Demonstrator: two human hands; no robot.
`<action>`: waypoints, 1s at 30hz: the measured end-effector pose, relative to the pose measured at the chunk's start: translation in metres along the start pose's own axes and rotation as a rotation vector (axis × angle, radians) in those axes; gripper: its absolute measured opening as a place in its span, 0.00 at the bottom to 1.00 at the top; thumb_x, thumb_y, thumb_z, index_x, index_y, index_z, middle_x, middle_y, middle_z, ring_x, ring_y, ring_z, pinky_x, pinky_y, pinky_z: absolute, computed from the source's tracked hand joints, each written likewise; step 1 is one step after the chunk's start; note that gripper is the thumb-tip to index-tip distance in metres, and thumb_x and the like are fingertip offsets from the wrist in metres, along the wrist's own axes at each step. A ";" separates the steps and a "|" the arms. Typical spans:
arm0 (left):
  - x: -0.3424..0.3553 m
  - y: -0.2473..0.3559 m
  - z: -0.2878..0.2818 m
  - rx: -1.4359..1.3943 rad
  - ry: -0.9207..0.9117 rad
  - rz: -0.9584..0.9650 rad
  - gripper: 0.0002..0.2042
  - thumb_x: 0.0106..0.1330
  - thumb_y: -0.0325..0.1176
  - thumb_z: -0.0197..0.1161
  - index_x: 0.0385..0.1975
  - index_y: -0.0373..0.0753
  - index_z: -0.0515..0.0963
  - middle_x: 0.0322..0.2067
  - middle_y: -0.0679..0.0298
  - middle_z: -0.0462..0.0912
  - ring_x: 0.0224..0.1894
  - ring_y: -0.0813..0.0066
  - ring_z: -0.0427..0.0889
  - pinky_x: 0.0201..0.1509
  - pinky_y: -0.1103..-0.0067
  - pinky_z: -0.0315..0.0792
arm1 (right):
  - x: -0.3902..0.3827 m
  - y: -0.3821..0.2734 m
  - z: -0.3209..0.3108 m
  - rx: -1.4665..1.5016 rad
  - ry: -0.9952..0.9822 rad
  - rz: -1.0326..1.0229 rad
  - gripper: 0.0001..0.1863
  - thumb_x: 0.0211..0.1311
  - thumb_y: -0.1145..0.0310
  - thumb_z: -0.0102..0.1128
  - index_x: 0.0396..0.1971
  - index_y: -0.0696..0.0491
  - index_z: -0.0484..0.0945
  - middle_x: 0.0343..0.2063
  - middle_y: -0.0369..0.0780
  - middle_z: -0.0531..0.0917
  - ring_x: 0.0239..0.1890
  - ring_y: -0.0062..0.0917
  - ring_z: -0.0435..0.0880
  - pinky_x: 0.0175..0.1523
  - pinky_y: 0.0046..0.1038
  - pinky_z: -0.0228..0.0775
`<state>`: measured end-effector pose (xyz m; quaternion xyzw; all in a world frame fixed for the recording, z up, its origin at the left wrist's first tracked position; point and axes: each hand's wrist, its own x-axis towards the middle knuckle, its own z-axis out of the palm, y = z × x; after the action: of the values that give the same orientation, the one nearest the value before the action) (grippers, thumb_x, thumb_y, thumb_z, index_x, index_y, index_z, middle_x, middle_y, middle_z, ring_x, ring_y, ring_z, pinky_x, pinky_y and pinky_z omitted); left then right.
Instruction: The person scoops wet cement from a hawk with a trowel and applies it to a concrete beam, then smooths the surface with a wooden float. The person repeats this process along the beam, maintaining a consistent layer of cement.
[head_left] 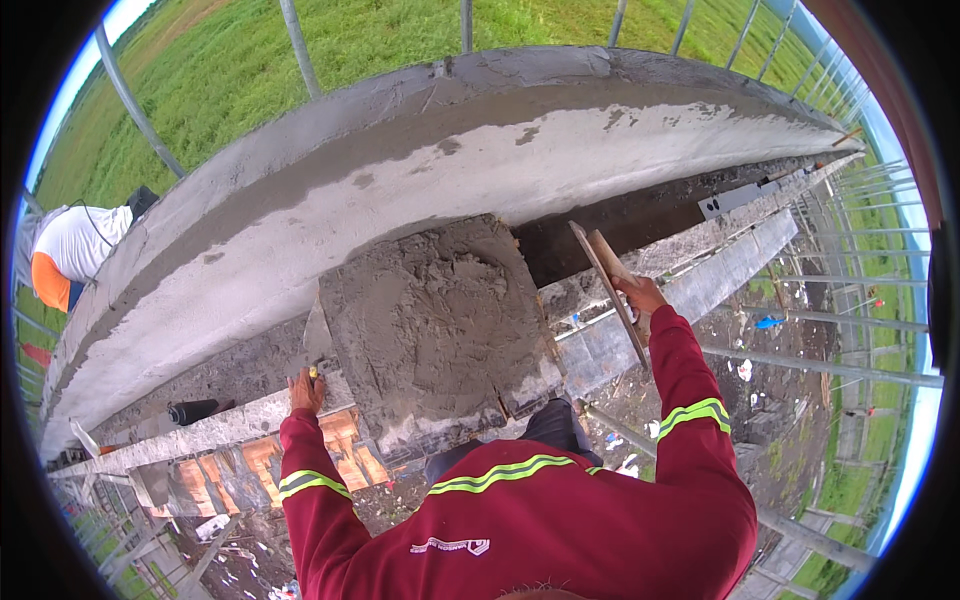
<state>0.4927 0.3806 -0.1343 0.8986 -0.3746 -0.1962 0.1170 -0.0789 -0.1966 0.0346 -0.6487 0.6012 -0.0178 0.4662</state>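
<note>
My right hand (pixel 640 296) grips a wooden float (pixel 606 288) by the handle at its back. The float is held on edge, right of the mortar board. My left hand (pixel 306 391) is closed around the handle of a trowel (pixel 318 332), whose yellow handle end shows by the fingers. The trowel's grey blade lies against the left edge of the board. A thick, rough heap of wet grey mortar (pixel 435 305) covers most of the square mortar board (pixel 400 432), which lies directly in front of me.
A long concrete wall (pixel 420 185) curves across ahead, its upper band darker. Beyond its left end another person (pixel 85 250) bends over. A black cylindrical object (pixel 193 411) lies on the ledge at left. Planks (pixel 690 290), scaffold pipes (pixel 820 370) and littered ground lie right and below.
</note>
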 end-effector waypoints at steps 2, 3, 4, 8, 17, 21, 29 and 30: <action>-0.003 0.013 -0.010 0.021 -0.043 -0.126 0.18 0.67 0.41 0.58 0.51 0.37 0.69 0.42 0.48 0.80 0.50 0.42 0.77 0.66 0.46 0.58 | 0.032 0.006 -0.017 -0.057 -0.125 -0.021 0.33 0.56 0.36 0.67 0.22 0.57 0.79 0.12 0.36 0.73 0.11 0.23 0.74 0.17 0.30 0.67; -0.007 0.020 -0.014 0.061 0.058 -0.115 0.17 0.67 0.41 0.59 0.50 0.38 0.69 0.41 0.48 0.80 0.49 0.42 0.77 0.63 0.47 0.60 | 0.045 0.012 -0.023 -0.046 -0.181 -0.027 0.32 0.56 0.36 0.67 0.23 0.56 0.79 0.12 0.35 0.72 0.11 0.23 0.74 0.17 0.30 0.67; -0.010 0.029 -0.017 0.098 0.155 -0.110 0.16 0.67 0.41 0.59 0.48 0.39 0.68 0.39 0.49 0.80 0.47 0.43 0.77 0.60 0.47 0.62 | 0.059 0.016 -0.034 -0.077 -0.221 -0.013 0.32 0.57 0.36 0.67 0.23 0.56 0.78 0.11 0.35 0.72 0.11 0.23 0.73 0.17 0.30 0.67; -0.049 0.078 -0.019 0.229 0.335 -0.414 0.14 0.68 0.39 0.60 0.47 0.38 0.69 0.37 0.47 0.79 0.43 0.42 0.78 0.48 0.53 0.69 | 0.103 0.034 -0.061 -0.113 -0.342 0.005 0.31 0.57 0.36 0.66 0.23 0.55 0.77 0.11 0.34 0.70 0.11 0.22 0.71 0.18 0.28 0.66; -0.112 0.307 0.032 -0.301 0.526 -0.619 0.16 0.70 0.40 0.59 0.47 0.35 0.69 0.37 0.42 0.79 0.39 0.39 0.79 0.43 0.55 0.68 | 0.155 0.045 -0.085 -0.235 -0.596 0.003 0.34 0.55 0.32 0.65 0.24 0.54 0.77 0.14 0.34 0.72 0.14 0.23 0.72 0.22 0.29 0.65; -0.103 0.391 0.055 -0.379 0.485 -0.466 0.16 0.69 0.42 0.62 0.43 0.34 0.72 0.31 0.44 0.80 0.32 0.40 0.79 0.38 0.58 0.71 | 0.155 0.048 -0.083 -0.294 -0.566 -0.042 0.42 0.49 0.26 0.64 0.29 0.59 0.82 0.15 0.38 0.76 0.17 0.27 0.78 0.24 0.31 0.69; -0.042 0.464 0.080 -0.537 0.327 -0.242 0.18 0.68 0.42 0.62 0.47 0.34 0.71 0.34 0.41 0.81 0.36 0.35 0.80 0.38 0.55 0.72 | 0.155 0.060 -0.079 -0.152 -0.587 0.020 0.32 0.59 0.35 0.63 0.24 0.54 0.78 0.13 0.34 0.71 0.13 0.21 0.73 0.20 0.28 0.66; -0.038 0.470 0.080 -0.517 0.295 -0.264 0.18 0.68 0.43 0.62 0.47 0.35 0.71 0.34 0.41 0.81 0.36 0.35 0.80 0.38 0.54 0.72 | 0.154 0.060 -0.081 -0.124 -0.608 0.010 0.30 0.60 0.37 0.63 0.25 0.54 0.77 0.13 0.34 0.71 0.13 0.21 0.72 0.20 0.28 0.65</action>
<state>0.1386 0.0779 -0.0282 0.8986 -0.1717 -0.1659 0.3681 -0.1297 -0.3568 -0.0398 -0.6484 0.4373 0.2161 0.5845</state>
